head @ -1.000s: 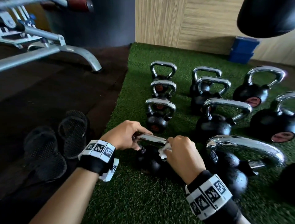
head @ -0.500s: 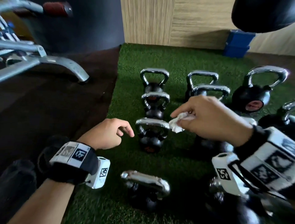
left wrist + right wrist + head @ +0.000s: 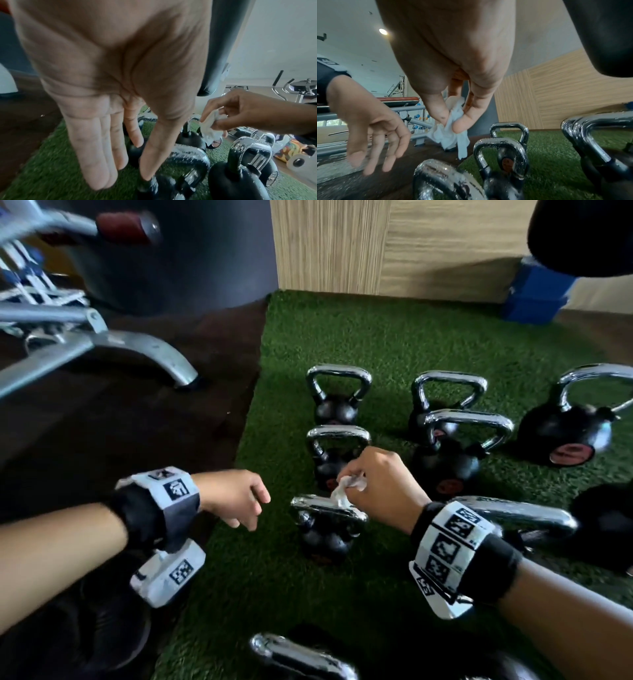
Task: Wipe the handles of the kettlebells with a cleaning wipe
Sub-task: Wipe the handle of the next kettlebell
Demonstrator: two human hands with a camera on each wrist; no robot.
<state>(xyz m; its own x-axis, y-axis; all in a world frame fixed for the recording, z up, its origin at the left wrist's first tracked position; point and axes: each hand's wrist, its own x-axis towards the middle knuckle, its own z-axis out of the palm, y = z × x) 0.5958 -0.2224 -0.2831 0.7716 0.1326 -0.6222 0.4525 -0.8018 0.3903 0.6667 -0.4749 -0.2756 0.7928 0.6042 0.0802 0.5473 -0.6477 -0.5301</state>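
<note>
My right hand [image 3: 383, 491] pinched the cleaning wipe [image 3: 344, 491] between thumb and fingertips, the loose end hanging down onto the chrome handle [image 3: 325, 508] of the small kettlebell [image 3: 323, 539] in front of me. From the right wrist view the wipe [image 3: 452, 134] was bunched and draped below the fingers; I couldn't tell whether it was actually touching metal there.

My left hand [image 3: 236, 498] was empty, fingers relaxed and slightly spread, hovering just left of that handle, not touching it. There was a small gap of bare turf [image 3: 274, 577] between hand and kettlebell.

The small kettlebell stood upright in the left column, third from the far end. Two more small ones [image 3: 337, 402] stood behind it in line, close together, handles nearly overlapping from my view. The right column [image 3: 455, 440] of larger kettlebells sat near, with a turf lane between the columns. A big chrome handle [image 3: 513, 513] was just beside my right wrist, tight on that side. Another handle [image 3: 301, 655] sat at the near edge of view, well apart from the one under the wipe.

The turf edge ran just left of the small column; beyond it was dark floor [image 3: 137, 422], open up to the bench leg [image 3: 164, 357]. The wood-panel wall [image 3: 376, 244] and a blue box [image 3: 534, 296] bounded the far side, with open turf before them.
</note>
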